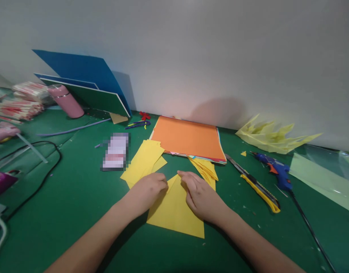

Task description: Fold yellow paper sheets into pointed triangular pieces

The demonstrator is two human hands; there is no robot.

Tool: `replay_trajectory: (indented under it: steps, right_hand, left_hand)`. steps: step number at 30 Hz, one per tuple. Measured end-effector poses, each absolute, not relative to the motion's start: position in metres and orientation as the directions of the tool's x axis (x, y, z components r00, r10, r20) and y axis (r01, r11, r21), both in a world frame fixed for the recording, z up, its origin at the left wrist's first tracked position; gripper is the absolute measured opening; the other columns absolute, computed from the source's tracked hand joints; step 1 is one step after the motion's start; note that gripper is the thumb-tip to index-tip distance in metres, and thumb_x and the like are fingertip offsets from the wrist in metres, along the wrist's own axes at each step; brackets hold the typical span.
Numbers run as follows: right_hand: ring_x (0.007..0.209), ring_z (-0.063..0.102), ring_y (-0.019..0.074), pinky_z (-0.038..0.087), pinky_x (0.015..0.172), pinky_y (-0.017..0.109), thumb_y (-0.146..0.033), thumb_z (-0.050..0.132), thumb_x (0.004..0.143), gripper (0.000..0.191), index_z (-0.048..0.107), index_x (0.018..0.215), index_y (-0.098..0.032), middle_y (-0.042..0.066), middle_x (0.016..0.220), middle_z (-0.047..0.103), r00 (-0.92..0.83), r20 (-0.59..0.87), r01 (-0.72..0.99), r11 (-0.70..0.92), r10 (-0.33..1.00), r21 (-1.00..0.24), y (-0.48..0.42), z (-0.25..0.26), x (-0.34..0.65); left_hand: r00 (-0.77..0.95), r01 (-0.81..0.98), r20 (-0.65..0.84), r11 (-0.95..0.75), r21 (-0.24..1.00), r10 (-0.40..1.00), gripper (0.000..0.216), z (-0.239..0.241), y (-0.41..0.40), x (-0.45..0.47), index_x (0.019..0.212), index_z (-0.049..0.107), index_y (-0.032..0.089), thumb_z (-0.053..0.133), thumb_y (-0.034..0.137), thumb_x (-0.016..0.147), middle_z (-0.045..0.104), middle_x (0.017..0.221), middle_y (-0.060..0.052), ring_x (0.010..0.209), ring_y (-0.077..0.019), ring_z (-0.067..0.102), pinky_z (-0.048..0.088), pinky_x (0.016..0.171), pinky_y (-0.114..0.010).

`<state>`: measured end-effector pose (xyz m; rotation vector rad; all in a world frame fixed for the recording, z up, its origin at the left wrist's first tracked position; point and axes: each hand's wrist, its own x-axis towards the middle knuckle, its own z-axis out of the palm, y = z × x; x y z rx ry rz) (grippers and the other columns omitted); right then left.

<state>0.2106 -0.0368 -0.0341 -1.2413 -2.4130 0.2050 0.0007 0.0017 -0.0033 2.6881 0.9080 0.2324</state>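
A yellow sheet of paper (pixel 177 212) lies in front of me, its far corners folded in towards a point at the top. My left hand (pixel 151 189) is closed with its curled fingers on the sheet's left folded edge. At the peak, my right hand (pixel 198 191) has its fingers bent together, pinching the fold. Both fingertips sit close to each other, and part of the paper under them is hidden. Beyond my left hand is a stack of yellow paper pieces (pixel 144 161). Several folded yellow pieces (pixel 204 168) lie past my right hand.
An orange paper stack (pixel 186 132) lies by the wall. To the right are a yellow utility knife (pixel 261 189), a blue glue gun (pixel 277 170) with its cord, and a yellow paper crown shape (pixel 277 138). On the left are a phone (pixel 115 151) and a pink bottle (pixel 66 101).
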Motion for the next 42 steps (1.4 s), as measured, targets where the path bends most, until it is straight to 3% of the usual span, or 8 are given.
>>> replay_trajectory:
  steps: [8,16,20,24,27,31,34,42]
  right_hand:
    - [0.115,0.049,0.0282,0.045,0.096,0.049,-0.005,0.037,0.078,0.035,0.05,0.11,-0.012,0.017,0.122,0.054,-0.46,0.363,0.786,0.561,0.811,-0.257,-0.037,-0.034,0.21]
    - [0.086,0.056,0.0247,0.052,0.075,0.04,0.001,0.039,0.079,0.04,0.056,0.115,-0.008,0.015,0.1,0.062,-0.486,0.316,0.809,0.556,0.815,-0.189,-0.041,-0.027,0.199]
    - [0.099,0.056,0.0286,0.051,0.085,0.046,-0.008,0.036,0.088,0.042,0.049,0.128,-0.007,0.02,0.107,0.062,-0.486,0.281,0.817,0.544,0.827,-0.188,-0.049,-0.027,0.186]
    - [0.12,0.048,0.0344,0.044,0.095,0.053,-0.028,0.045,0.093,0.04,0.051,0.128,-0.012,0.024,0.128,0.052,-0.511,0.206,0.821,0.545,0.835,-0.171,-0.053,-0.028,0.179]
    - [0.13,0.039,0.0304,0.036,0.103,0.052,-0.025,0.044,0.093,0.038,0.05,0.129,-0.015,0.02,0.138,0.046,-0.587,0.148,0.758,0.605,0.796,-0.245,-0.051,-0.023,0.183]
    - [0.129,0.039,0.0181,0.021,0.112,0.047,-0.01,0.042,0.086,0.038,0.058,0.119,-0.024,0.005,0.129,0.057,-0.794,0.099,0.522,0.757,0.599,-0.394,-0.046,-0.006,0.192]
    - [0.116,0.05,0.0143,0.022,0.111,0.041,-0.009,0.043,0.086,0.036,0.062,0.112,-0.025,0.001,0.111,0.065,-0.85,0.115,0.419,0.792,0.514,-0.444,-0.045,0.003,0.197]
    - [0.107,0.047,0.0206,0.035,0.092,0.039,-0.013,0.049,0.089,0.034,0.068,0.108,-0.035,0.003,0.104,0.061,-0.818,0.099,0.483,0.771,0.566,-0.416,-0.05,0.005,0.213]
  left_hand:
    - [0.727,0.684,-0.081,-0.707,0.18,0.682,0.025,0.009,-0.001,-0.003,0.072,0.069,0.016,0.05,0.004,0.085,0.058,0.07,-0.002,0.062,-0.0134,0.056,0.04,0.056,-0.024]
    - [0.76,0.63,0.026,-0.747,0.214,0.649,0.022,0.007,0.005,-0.007,0.069,0.068,0.015,0.053,0.017,0.086,0.061,0.074,-0.003,0.066,-0.0144,0.058,0.041,0.057,-0.024]
    - [0.818,0.519,0.134,-0.819,0.246,0.559,0.028,0.005,0.004,-0.006,0.068,0.064,0.015,0.048,0.023,0.09,0.064,0.079,-0.005,0.07,-0.0148,0.059,0.043,0.063,-0.025]
    - [0.874,0.382,0.202,-0.881,0.279,0.442,0.036,0.005,-0.001,-0.005,0.058,0.057,0.017,0.042,0.021,0.09,0.055,0.057,0.0,0.055,-0.0125,0.051,0.037,0.052,-0.024]
    - [0.844,0.363,0.297,-0.884,0.295,0.446,0.035,0.007,-0.001,-0.006,0.053,0.051,0.018,0.041,0.02,0.087,0.047,0.049,0.002,0.048,-0.0116,0.044,0.032,0.049,-0.025]
    - [0.793,0.377,0.322,-0.831,0.41,0.518,0.021,0.011,0.003,-0.005,0.069,0.055,0.017,0.041,0.016,0.085,0.06,0.073,-0.004,0.07,-0.0148,0.055,0.043,0.064,-0.026]
    - [0.837,0.303,0.252,-0.795,0.525,0.485,0.016,0.012,0.002,-0.002,0.078,0.054,0.017,0.04,0.009,0.079,0.062,0.087,-0.006,0.081,-0.0159,0.056,0.046,0.073,-0.027]
    - [0.863,0.387,0.066,-0.74,0.55,0.5,0.007,0.013,-0.001,0.0,0.082,0.055,0.018,0.057,0.015,0.076,0.059,0.095,-0.005,0.087,-0.0184,0.055,0.046,0.076,-0.03]
